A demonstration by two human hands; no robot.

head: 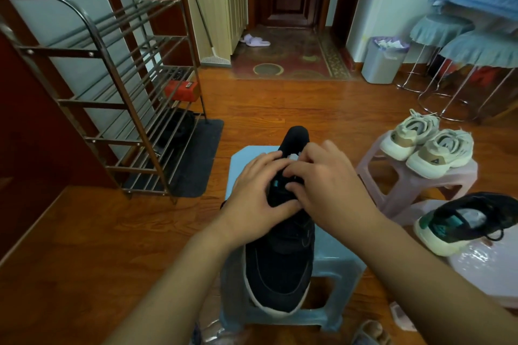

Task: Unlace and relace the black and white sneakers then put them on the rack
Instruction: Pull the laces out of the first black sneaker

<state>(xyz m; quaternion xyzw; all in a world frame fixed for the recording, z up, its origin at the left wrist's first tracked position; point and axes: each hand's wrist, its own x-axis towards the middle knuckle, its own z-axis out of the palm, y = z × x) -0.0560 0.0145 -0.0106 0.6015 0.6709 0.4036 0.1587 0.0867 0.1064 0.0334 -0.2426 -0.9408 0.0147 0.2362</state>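
Fingers of both hands, left hand (pixel 256 193) and right hand (pixel 326 185), pinch at the black sneaker (pixel 280 260) tongue. Best to steady the shoe on its blue stool (pixel 336 266) and ease laces gently.

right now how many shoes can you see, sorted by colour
black and white sneakers: 2, one on the blue stool under both hands, one on the right
cream sneakers: 2, side by side on the pink stool
purple slippers: 2, a pair by the door
total: 6
Dark shapes low on the rack are too unclear to count.
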